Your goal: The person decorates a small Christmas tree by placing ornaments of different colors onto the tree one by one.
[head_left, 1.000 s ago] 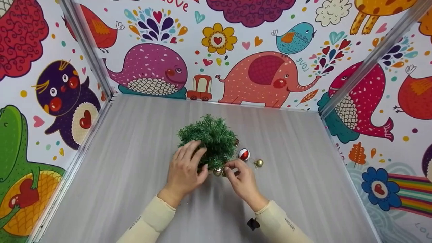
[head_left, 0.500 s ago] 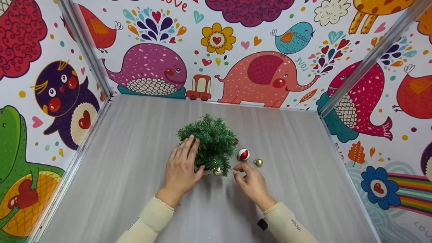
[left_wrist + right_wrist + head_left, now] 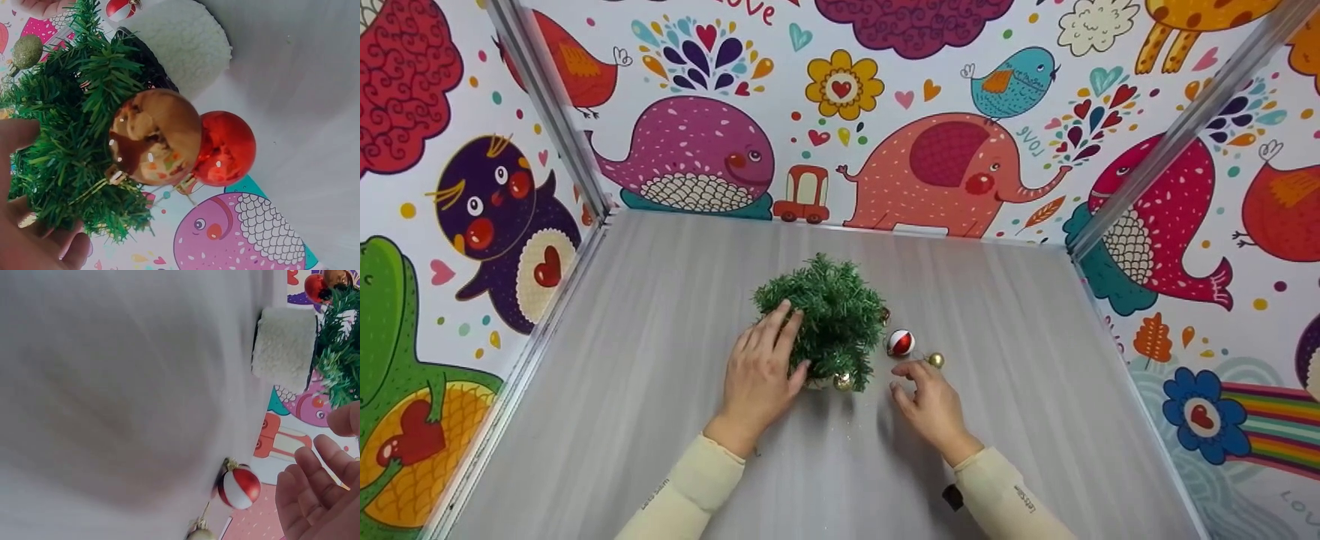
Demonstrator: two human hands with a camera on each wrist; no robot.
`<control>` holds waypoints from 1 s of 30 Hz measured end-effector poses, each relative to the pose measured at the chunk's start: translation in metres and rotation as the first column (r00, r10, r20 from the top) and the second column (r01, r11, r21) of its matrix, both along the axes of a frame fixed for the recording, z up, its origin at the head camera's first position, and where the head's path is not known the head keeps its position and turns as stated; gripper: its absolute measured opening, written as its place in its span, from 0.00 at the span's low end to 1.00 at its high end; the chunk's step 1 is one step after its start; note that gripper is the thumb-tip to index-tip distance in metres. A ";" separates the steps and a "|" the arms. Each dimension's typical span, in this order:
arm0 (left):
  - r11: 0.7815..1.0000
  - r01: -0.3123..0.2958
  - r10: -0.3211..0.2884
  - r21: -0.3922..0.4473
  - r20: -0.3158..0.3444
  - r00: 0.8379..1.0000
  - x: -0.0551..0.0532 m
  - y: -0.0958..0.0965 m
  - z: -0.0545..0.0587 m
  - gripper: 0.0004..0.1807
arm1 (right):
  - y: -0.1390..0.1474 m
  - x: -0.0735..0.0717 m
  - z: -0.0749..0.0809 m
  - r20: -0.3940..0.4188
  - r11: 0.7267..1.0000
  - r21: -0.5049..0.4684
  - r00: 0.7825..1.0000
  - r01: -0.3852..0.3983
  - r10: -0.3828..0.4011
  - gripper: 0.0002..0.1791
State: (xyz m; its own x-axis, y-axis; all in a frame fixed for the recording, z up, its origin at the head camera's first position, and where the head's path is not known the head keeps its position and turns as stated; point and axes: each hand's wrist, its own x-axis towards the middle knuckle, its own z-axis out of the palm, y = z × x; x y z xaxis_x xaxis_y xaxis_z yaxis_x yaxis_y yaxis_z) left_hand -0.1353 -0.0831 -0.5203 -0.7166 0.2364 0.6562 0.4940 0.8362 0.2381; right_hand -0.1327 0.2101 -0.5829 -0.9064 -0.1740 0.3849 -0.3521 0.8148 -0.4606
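A small green artificial Christmas tree [image 3: 829, 300] stands mid-table on a white fuzzy pot [image 3: 285, 349]. My left hand [image 3: 757, 382] touches the left side of its branches with extended fingers. In the left wrist view a shiny gold bauble [image 3: 155, 138] and a red bauble [image 3: 226, 147] hang from it, along with a glittery gold ball [image 3: 27, 52]. My right hand [image 3: 930, 405] hovers to the right of the tree, fingers loosely bent around nothing. Just beyond it lie a red-and-white bauble [image 3: 901, 343] and a small gold bauble [image 3: 936, 360].
Another reddish ornament [image 3: 886, 316] peeks out from behind the tree's right side. The grey wood-look tabletop [image 3: 675, 285] is enclosed at the back and sides by panels [image 3: 885, 82] printed with cartoon animals, joined by metal posts.
My right hand has drawn back from the tree's front right branches and moved right, its pinch loosened. My left fingers have straightened a little against the branches. The tree stays put.
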 end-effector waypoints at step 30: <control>1.000 0.007 -0.008 -0.023 -0.027 1.000 -0.002 0.000 0.000 0.41 | 0.079 -0.046 -0.027 0.163 0.982 0.040 0.969 0.183 -0.187 0.20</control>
